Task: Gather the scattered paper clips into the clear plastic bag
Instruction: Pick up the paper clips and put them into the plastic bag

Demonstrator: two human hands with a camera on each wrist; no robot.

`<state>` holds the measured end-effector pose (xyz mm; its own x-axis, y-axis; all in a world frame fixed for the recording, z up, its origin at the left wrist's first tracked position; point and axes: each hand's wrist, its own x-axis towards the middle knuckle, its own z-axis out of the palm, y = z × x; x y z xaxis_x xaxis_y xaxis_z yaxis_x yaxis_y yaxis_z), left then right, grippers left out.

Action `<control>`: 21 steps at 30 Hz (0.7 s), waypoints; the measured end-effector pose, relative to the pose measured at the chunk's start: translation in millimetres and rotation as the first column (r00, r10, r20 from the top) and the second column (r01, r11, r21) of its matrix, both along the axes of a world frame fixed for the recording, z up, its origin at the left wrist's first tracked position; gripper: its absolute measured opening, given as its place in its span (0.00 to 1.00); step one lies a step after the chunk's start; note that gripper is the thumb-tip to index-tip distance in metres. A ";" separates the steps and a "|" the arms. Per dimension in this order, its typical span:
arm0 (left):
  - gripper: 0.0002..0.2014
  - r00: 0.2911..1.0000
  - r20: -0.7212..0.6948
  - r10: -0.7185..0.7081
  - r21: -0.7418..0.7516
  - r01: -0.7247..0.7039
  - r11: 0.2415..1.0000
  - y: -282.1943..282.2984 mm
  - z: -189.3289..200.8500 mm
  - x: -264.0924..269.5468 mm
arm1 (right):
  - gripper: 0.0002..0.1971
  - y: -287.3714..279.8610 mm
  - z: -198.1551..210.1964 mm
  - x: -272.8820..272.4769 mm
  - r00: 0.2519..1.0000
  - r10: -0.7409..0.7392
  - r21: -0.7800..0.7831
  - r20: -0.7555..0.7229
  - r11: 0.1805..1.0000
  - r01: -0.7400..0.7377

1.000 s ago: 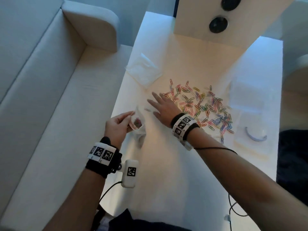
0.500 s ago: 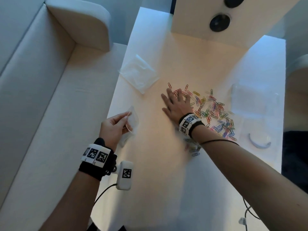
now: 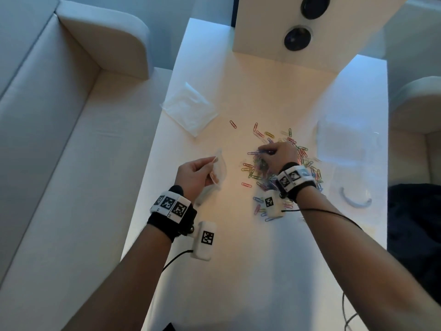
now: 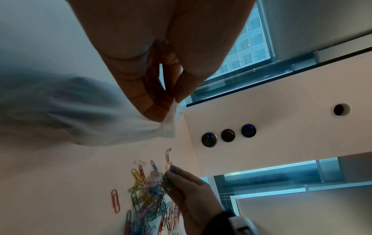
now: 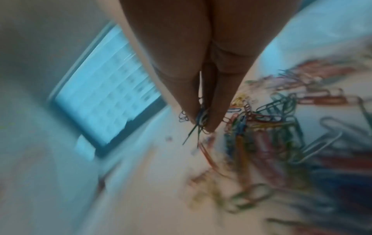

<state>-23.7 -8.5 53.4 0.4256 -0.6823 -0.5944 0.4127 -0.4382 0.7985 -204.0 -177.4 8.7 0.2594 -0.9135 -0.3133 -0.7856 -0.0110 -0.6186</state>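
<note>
Coloured paper clips [image 3: 259, 168] lie bunched and scattered on the white table [image 3: 238, 271]. My right hand [image 3: 268, 151] sits over the heap, fingers curled, pinching a small bunch of clips [image 5: 200, 118] between thumb and fingertips; the same hand [image 4: 171, 173] shows in the left wrist view above the pile of clips [image 4: 149, 195]. My left hand [image 3: 210, 163] holds the clear plastic bag [image 3: 219, 169] by its top edge, left of the heap and above the table. In the left wrist view the bag [image 4: 84, 114] hangs from my pinching left hand [image 4: 173, 103].
A folded clear plastic sheet [image 3: 191, 109] lies at the table's left edge. More clear plastic [image 3: 346, 142] and a curved blue piece [image 3: 355, 200] lie to the right. A white box with dark round holes [image 3: 298, 37] stands at the back. A white sofa [image 3: 71, 151] runs along the left.
My right hand, flat on the clips half a second ago, has swept them into a heap and now pinches a bunch. The left hand still holds the bag, shifted slightly.
</note>
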 end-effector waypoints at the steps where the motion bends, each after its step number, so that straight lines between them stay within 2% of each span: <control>1: 0.09 1.000 0.006 -0.002 0.005 0.002 1.000 -2.3 0.4 -4.3 | 0.09 3.2 7.1 -7.2 0.987 -0.130 0.110 0.098 0.987 0.119; 2: 0.10 1.000 0.016 -0.004 0.008 0.003 1.000 -4.5 0.5 -8.5 | 0.09 7.6 15.7 -13.3 0.938 -0.266 0.248 0.224 0.946 0.209; 3: 0.10 1.000 0.029 -0.007 0.011 0.006 1.000 -6.8 0.7 -13.1 | 0.10 14.1 25.7 -18.0 0.844 -0.406 0.389 0.352 0.883 0.262; 4: 0.10 0.999 0.039 -0.011 0.016 0.011 1.000 -9.4 0.7 -18.0 | 0.10 22.5 36.8 -20.7 0.714 -0.529 0.524 0.459 0.810 0.263; 6: 0.10 0.999 0.038 -0.022 0.022 0.022 1.000 -15.3 2.0 -28.4 | 0.09 40.7 57.3 -19.5 0.463 -0.680 0.698 0.568 0.696 0.166; 7: 0.10 0.999 0.035 -0.028 0.022 0.027 0.999 -17.7 3.4 -33.5 | 0.08 49.9 64.6 -16.3 0.411 -0.696 0.725 0.589 0.680 0.112; 8: 0.09 0.999 0.036 -0.034 0.017 0.034 0.999 -19.6 5.2 -38.4 | 0.08 57.5 66.9 -12.0 0.415 -0.682 0.721 0.602 0.687 0.085; 9: 0.09 0.998 0.037 -0.042 0.007 0.042 0.999 -20.8 6.7 -42.5 | 0.08 64.4 68.0 -7.5 0.465 -0.642 0.694 0.610 0.716 0.076; 12: 0.10 0.996 0.043 -0.078 -0.028 0.080 0.996 -21.1 9.9 -50.2 | 0.07 78.2 63.1 2.9 0.719 -0.427 0.535 0.548 0.840 0.090; 13: 0.10 0.995 0.048 -0.090 -0.034 0.092 0.995 -20.3 10.5 -51.2 | 0.07 80.9 62.7 5.1 0.777 -0.365 0.493 0.512 0.866 0.082; 15: 0.10 0.992 0.062 -0.112 -0.042 0.115 0.992 -18.2 11.9 -52.0 | 0.09 83.9 62.8 7.4 0.837 -0.300 0.448 0.457 0.891 0.075; 18: 0.10 0.986 0.096 -0.135 -0.035 0.139 0.990 -17.0 13.3 -52.5 | 0.16 88.0 66.8 9.2 0.859 -0.268 0.448 0.436 0.893 0.052; 21: 0.11 0.983 0.115 -0.141 -0.010 0.144 0.990 -18.1 13.0 -52.6 | 0.16 91.8 71.4 8.7 0.961 -0.017 0.210 0.276 0.977 -0.043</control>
